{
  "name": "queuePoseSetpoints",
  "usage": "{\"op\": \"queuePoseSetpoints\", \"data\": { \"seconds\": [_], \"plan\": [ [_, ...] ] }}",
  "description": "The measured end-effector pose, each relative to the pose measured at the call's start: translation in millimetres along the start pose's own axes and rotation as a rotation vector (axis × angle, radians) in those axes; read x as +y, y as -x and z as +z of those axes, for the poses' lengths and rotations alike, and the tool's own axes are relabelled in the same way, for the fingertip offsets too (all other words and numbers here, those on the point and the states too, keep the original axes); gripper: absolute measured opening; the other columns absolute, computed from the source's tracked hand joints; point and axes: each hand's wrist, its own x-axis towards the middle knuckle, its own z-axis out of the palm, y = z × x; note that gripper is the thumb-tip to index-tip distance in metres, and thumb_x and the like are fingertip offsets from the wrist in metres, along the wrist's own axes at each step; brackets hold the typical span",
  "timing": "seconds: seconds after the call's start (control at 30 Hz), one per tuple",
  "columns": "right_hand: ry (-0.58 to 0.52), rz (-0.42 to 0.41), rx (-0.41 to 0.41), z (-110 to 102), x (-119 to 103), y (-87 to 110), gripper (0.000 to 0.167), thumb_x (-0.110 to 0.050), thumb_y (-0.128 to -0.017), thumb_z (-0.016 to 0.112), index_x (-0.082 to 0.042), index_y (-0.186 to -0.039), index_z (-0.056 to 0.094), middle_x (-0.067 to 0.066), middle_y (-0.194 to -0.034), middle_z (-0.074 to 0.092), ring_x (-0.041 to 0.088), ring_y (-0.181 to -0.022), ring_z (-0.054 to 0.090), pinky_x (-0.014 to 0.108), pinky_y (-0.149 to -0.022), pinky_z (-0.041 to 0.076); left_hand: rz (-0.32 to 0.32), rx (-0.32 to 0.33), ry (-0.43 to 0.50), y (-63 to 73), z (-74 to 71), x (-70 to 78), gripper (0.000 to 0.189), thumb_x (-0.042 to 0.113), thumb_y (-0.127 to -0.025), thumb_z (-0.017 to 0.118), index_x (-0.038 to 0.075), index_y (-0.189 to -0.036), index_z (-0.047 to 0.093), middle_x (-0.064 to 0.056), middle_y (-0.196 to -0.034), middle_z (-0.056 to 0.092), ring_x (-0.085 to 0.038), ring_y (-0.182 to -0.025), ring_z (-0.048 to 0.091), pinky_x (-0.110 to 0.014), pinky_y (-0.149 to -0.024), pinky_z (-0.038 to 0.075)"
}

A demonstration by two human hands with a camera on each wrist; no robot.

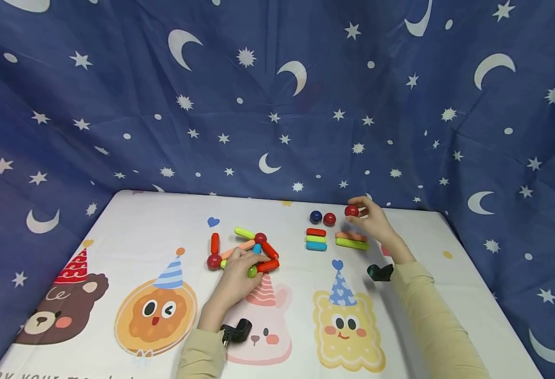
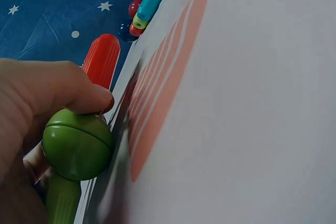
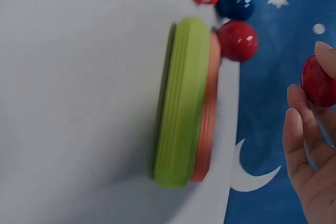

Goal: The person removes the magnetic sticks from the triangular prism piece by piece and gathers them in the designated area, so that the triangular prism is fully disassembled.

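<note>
My left hand [image 1: 238, 276] grips a joined figure of coloured rods and balls. In the left wrist view its thumb lies against a green ball [image 2: 77, 144] beside a red rod [image 2: 102, 61]. Two red balls, one at the left corner [image 1: 214, 261] and one at the top [image 1: 260, 238], join rods of the figure. The palm covers part of it. At the back edge of the table my right hand [image 1: 374, 222] pinches a loose red ball [image 1: 351, 210] between thumb and fingers. In the right wrist view that red ball [image 3: 319, 81] is held off the tabletop.
A dark blue ball [image 1: 315, 217] and another red ball [image 1: 329, 219] sit left of the right hand. Short red, lime and blue rods [image 1: 316, 246] lie in a stack-like row. Longer orange and lime rods [image 1: 352, 243] lie below the right hand. A starry curtain [image 1: 277, 105] hangs behind.
</note>
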Motion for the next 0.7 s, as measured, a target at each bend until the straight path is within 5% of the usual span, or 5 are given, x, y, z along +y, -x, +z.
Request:
{"op": "queuePoseSetpoints", "data": {
  "seconds": [0.3,0.7],
  "plan": [
    [0.097,0.074,-0.109,6,10,-17.6,0.044,-0.012,-0.089,0.066,-0.004,-0.128,0.049,0.020,-0.125,0.053,0.031,-0.102,0.051,0.029,-0.082,0.045,-0.032,-0.013,0.009,-0.4,2.3,1.2,0.038,0.005,-0.078,0.071,0.023,-0.111,0.071,0.000,-0.128,0.065,-0.015,-0.100,0.042,-0.030,-0.083,0.040],
    [0.137,0.115,-0.161,25,27,-30.3,0.043,-0.012,-0.088,0.066,-0.002,-0.126,0.050,0.023,-0.126,0.053,0.037,-0.105,0.055,0.041,-0.088,0.050,-0.054,-0.020,-0.008,0.7,0.7,1.9,0.036,0.009,-0.080,0.072,0.025,-0.112,0.070,0.001,-0.131,0.063,-0.014,-0.099,0.042,-0.029,-0.080,0.039]
  ]
}}
